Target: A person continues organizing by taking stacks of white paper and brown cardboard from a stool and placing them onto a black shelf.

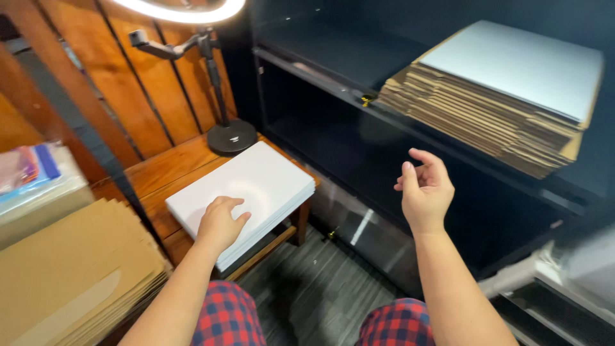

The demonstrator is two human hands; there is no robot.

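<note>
My left hand (220, 222) rests palm down on the near corner of a stack of white sheets (256, 182), fingers bent against the top sheet. The stack lies on a small wooden table (173, 168). My right hand (424, 189) hovers in the air in front of the black shelf unit (333, 90), fingers loosely curled and apart, holding nothing. A thick stack of flat brown cardboard with a white top sheet (506, 96) lies on the shelf, up and to the right of that hand.
A ring light on a black stand (221, 125) stands at the table's back corner. Flat brown cardboard (70, 275) is piled at the lower left, with colourful packets (32, 170) above it. Grey floor (314, 295) lies between my knees and the shelf.
</note>
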